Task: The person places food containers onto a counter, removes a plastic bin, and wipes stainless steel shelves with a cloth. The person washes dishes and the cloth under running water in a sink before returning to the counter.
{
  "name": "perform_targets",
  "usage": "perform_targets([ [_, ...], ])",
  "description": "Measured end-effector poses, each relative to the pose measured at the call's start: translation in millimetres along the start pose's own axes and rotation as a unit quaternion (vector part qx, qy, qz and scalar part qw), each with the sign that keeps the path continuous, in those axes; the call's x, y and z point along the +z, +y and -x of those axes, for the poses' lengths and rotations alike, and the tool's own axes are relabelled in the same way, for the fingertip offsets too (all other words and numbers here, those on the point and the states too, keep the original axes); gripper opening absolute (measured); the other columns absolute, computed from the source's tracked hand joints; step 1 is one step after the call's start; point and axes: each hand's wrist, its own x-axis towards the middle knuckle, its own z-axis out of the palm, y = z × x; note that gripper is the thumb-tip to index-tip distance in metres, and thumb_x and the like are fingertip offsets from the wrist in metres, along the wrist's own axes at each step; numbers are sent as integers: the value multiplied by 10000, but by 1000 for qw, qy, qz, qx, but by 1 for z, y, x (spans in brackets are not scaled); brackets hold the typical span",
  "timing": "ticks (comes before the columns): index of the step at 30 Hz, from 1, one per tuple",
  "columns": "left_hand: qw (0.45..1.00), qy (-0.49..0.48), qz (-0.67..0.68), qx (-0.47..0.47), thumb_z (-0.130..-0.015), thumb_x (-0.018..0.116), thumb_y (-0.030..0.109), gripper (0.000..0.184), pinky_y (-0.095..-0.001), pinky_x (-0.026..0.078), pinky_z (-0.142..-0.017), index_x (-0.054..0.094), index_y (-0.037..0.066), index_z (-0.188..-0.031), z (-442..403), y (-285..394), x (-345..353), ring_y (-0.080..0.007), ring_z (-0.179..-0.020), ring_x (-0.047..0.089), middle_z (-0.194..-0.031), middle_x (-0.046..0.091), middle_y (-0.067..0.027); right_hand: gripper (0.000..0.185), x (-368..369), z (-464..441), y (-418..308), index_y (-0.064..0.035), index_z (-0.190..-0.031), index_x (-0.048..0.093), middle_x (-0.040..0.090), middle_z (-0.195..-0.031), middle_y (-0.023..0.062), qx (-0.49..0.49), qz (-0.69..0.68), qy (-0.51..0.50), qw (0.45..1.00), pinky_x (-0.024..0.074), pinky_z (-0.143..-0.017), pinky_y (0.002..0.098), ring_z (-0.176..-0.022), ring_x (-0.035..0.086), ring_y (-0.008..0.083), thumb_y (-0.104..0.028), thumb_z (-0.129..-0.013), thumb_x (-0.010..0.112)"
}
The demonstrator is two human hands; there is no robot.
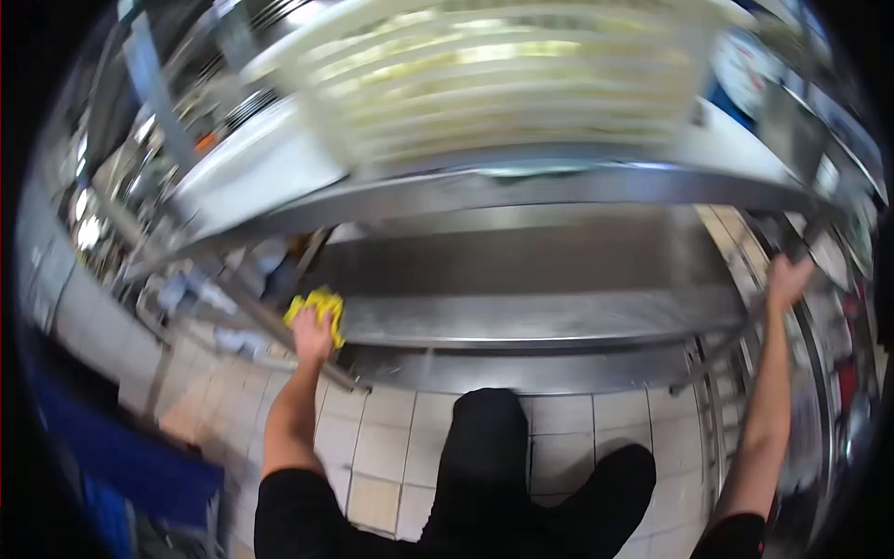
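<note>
My left hand (313, 334) is closed on a yellow cloth (321, 303) at the left end of a metal lower shelf (521, 317). On the right, my right hand (791, 279) is wrapped round the upright metal leg (808, 238) of the same table. The shelf is bare steel and shiny, and it lies between my two hands, beneath the table top's front edge (484, 191).
A white slatted crate (512, 84) stands on the table top, with a white container (261, 168) to its left. A wire rack (722, 438) is at the right. Blue fabric (121, 429) shows at the lower left. Below lies a tiled floor (377, 456).
</note>
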Motion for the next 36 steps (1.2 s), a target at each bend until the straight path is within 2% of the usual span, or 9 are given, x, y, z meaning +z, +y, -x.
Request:
perform_targets([
  [2, 996, 26, 8, 90, -836, 454, 273, 374, -455, 324, -856, 480, -27, -1057, 11, 39, -4, -388, -954, 417, -1003, 472, -216, 468, -24, 5, -47, 25, -1110, 427, 494, -1081, 273, 97, 38, -28, 994, 374, -858, 423, -1018, 478, 398, -175, -690, 481],
  [3, 991, 36, 10, 130, -836, 446, 257, 373, -456, 322, -861, 470, -31, -1072, 12, 60, -5, -393, -964, 409, -1021, 461, -224, 451, -14, 6, -34, -3, -1105, 434, 524, -1019, 286, 14, 28, 55, 998, 403, -803, 455, -944, 509, 431, -180, -694, 494],
  [5, 984, -1, 20, 177, -838, 430, 232, 385, -457, 317, -874, 446, -36, -1116, 17, 103, -5, -407, -989, 396, -1056, 439, -246, 360, -25, 10, -48, -34, -1012, 447, 567, -809, 279, 87, -16, 16, 996, 409, -702, 518, -800, 533, 465, -186, -690, 500],
  [9, 955, -125, 66, 260, -817, 446, 244, 437, -459, 302, -915, 419, -33, -1154, 9, 193, -8, -402, -1041, 388, -1083, 429, -246, 284, -25, 10, -48, -67, -949, 448, 576, -717, 252, 90, -27, 7, 996, 424, -636, 514, -709, 555, 445, -155, -692, 531],
  [10, 946, -197, 81, 245, -809, 454, 274, 475, -447, 287, -944, 403, -27, -1173, 4, 220, -10, -391, -1088, 371, -1116, 420, -242, 261, -24, 10, -48, -75, -927, 446, 577, -696, 240, 87, -39, 15, 995, 427, -617, 512, -685, 559, 436, -140, -691, 535],
  [19, 926, -301, 105, 204, -826, 434, 415, 600, -491, 198, -999, 317, 33, -1273, -36, 409, 43, -386, -1193, 299, -1250, 366, -228, 291, -23, 10, -42, -98, -937, 444, 582, -701, 223, 98, -58, 5, 993, 434, -617, 507, -693, 563, 424, -141, -677, 567],
  [22, 932, -200, 183, 242, -830, 431, 441, 635, -492, 179, -1004, 289, 39, -1300, -53, 438, 91, -391, -1201, 291, -1274, 352, -226, 295, -22, 10, -41, -97, -941, 446, 580, -694, 221, 100, -51, 7, 994, 435, -620, 497, -688, 564, 419, -140, -676, 568],
  [29, 928, -201, 133, 285, -839, 399, 457, 642, -492, 165, -1008, 279, 44, -1315, -83, 554, 136, -387, -1220, 277, -1287, 345, -234, 305, -21, 10, -39, -87, -940, 439, 579, -682, 209, 105, -80, 4, 991, 434, -614, 494, -674, 563, 417, -130, -666, 565],
  [36, 860, -124, 173, 464, -851, 392, 386, 525, -494, 295, -931, 385, 54, -1257, -75, 683, 172, -344, -1113, 411, -1171, 466, -208, 305, -17, 10, -38, -93, -941, 443, 580, -678, 206, 111, -69, 17, 991, 440, -604, 484, -661, 564, 414, -141, -666, 566],
])
